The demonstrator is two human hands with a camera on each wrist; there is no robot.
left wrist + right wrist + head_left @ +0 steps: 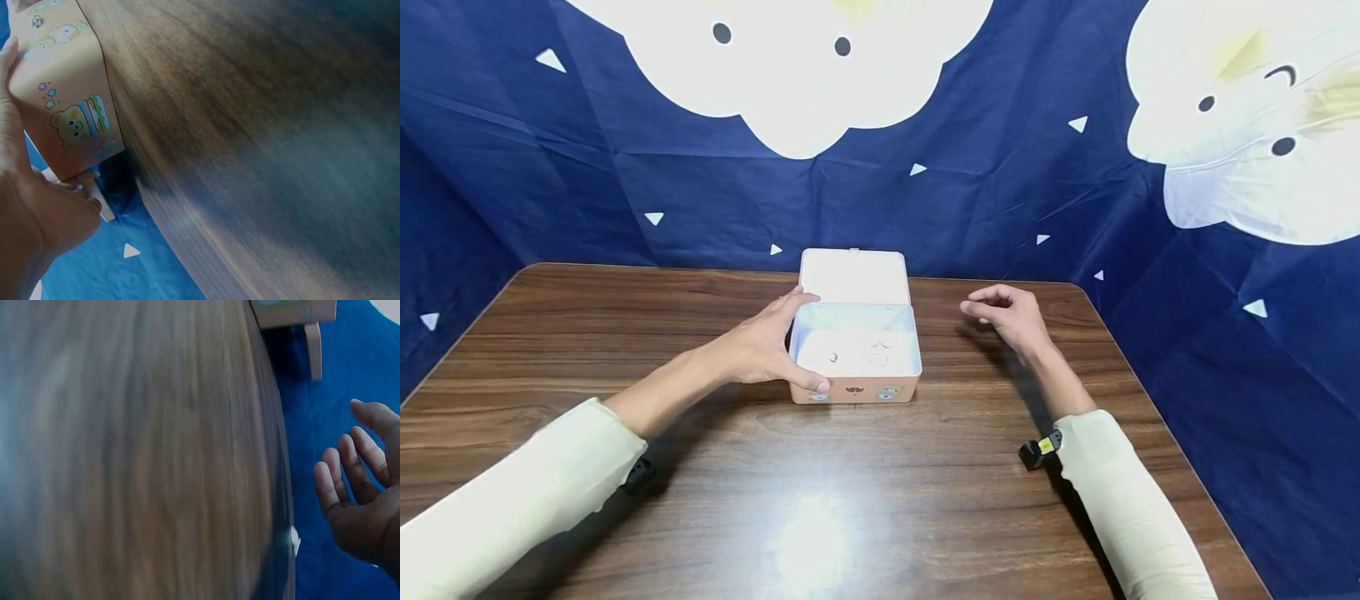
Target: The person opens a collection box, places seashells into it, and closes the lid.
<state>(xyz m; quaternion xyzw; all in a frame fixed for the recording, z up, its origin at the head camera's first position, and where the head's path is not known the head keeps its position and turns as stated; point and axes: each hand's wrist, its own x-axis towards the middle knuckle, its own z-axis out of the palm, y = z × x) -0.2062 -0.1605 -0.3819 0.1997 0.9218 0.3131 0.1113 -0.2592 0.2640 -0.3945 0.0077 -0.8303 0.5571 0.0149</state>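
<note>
A peach-coloured hinged box (pixel 854 390) stands on the table with its lid (pixel 854 277) tipped back. My left hand (pixel 767 340) grips its left end, thumb on the front wall and fingers at the back corner. In the left wrist view, the side of the box (pixel 65 112) bears a printed bear and burger. On the pale inside floor lie a small curved item (pixel 832 357) and faint shapes (pixel 880 352) too small to make out. Right of the box, my right hand (pixel 1011 318) is held over the table, fingers loosely bent, nothing in it.
The brown wood-grain table (pixel 715 508) reaches back to a dark blue cloth (pixel 715 192) with white clouds and triangles. A small black device (pixel 1033 454) is at the right wrist.
</note>
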